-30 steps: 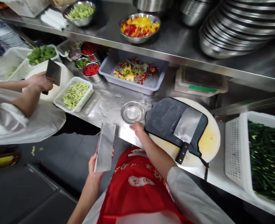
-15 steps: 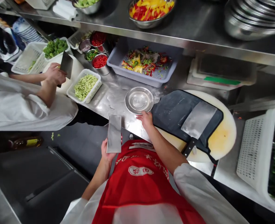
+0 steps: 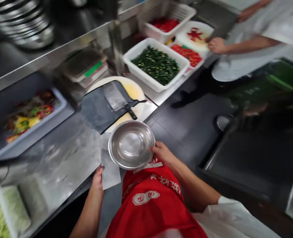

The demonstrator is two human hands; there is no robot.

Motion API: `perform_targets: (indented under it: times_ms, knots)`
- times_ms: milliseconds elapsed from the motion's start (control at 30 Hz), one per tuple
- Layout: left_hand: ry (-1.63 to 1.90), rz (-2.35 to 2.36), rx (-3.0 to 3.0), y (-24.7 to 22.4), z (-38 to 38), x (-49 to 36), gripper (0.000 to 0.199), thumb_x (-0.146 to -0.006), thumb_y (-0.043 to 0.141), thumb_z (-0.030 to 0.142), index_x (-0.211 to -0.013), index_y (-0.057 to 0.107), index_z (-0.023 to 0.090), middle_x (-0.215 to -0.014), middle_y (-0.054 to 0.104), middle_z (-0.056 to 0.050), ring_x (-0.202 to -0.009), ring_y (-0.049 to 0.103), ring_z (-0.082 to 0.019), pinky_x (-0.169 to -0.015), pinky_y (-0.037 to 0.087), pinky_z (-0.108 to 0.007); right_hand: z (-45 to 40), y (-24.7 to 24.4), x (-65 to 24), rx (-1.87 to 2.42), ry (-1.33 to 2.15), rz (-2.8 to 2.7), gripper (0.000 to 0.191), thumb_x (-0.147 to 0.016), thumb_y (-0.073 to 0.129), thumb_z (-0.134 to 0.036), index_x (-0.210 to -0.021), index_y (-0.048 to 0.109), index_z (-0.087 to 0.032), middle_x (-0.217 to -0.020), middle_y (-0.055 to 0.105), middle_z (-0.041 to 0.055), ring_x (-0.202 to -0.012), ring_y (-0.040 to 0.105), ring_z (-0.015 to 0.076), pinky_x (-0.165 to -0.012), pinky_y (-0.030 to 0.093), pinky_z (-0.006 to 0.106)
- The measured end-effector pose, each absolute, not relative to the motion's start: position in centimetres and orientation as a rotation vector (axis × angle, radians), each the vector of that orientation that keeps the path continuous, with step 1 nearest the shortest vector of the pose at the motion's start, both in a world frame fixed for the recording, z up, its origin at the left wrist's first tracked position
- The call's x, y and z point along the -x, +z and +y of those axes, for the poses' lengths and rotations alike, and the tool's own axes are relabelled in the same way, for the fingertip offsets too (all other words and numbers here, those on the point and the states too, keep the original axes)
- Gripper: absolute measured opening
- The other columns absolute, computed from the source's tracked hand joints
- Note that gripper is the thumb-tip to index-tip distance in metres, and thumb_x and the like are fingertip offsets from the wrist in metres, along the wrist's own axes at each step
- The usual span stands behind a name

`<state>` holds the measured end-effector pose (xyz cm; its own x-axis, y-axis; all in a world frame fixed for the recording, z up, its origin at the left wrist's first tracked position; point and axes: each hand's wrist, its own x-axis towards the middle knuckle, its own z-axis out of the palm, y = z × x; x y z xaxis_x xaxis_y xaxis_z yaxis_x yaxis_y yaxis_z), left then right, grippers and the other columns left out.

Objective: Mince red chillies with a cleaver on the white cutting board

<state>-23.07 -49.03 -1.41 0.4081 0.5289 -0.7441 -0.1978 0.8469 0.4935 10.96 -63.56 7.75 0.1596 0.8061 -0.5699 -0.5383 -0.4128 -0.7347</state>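
A round steel bowl (image 3: 131,144) is held by its right rim in my right hand (image 3: 161,152), thumb inside the rim. My left hand (image 3: 99,178) grips the edge of a flat, pale grey rectangular sheet (image 3: 110,170), partly overlapped by the bowl. Beyond the bowl, a cleaver (image 3: 115,97) with a black handle lies on a dark cloth-like piece (image 3: 99,109) that covers much of a round, yellow-stained cutting board (image 3: 133,88).
A white basket of chopped greens (image 3: 156,66) stands past the board, near another person's hand (image 3: 218,45). At left is a grey tub of scraps (image 3: 62,105). Stacked steel bowls (image 3: 24,24) sit on the upper shelf.
The view has swung to the right. My right hand has lifted the round bowl off the counter and brought it in front of me, beside the sheet in my left hand.
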Motion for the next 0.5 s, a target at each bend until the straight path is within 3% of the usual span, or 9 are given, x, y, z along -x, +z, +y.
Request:
perform_targets:
  times_ms: [100, 200, 500]
  knots:
    - [0.229, 0.961, -0.498, -0.1, -49.0, 12.3, 0.049, -0.050, 0.077, 0.014, -0.098, 0.073, 0.022, -0.086, 0.078, -0.004, -0.097, 0.073, -0.037, -0.092, 0.060, -0.048, -71.1, 7.3, -14.7, 1.375, 1.266, -0.080, 0.023, -0.068, 0.062, -0.038, -0.057, 0.058, -0.018, -0.043, 0.058, 0.0001, -0.032, 0.050, 0.0121, -0.033, 0.038, 0.021]
    - [-0.049, 0.908, -0.593, 0.6, -51.9, -0.5, 0.064, -0.051, 0.080, 0.017, -0.114, 0.067, 0.019, -0.094, 0.078, -0.007, -0.096, 0.073, -0.036, -0.089, 0.059, -0.046, -78.2, 5.8, -18.4, 1.386, 0.993, 0.131, 0.023, -0.069, 0.063, -0.039, -0.058, 0.057, -0.019, -0.042, 0.057, -0.0007, -0.032, 0.049, 0.0122, -0.034, 0.038, 0.021]
    - [-0.461, 1.073, -0.787, -5.9, -71.1, -34.3, 0.034, -0.069, 0.065, 0.020, -0.102, 0.065, 0.015, -0.076, 0.073, -0.005, -0.064, 0.071, -0.021, -0.070, 0.058, -0.033, -98.9, -1.4, -32.5, 1.546, 0.507, 0.590, 0.026, -0.072, 0.062, -0.045, -0.064, 0.056, -0.021, -0.039, 0.057, 0.0001, -0.034, 0.053, 0.0159, -0.040, 0.042, 0.024]
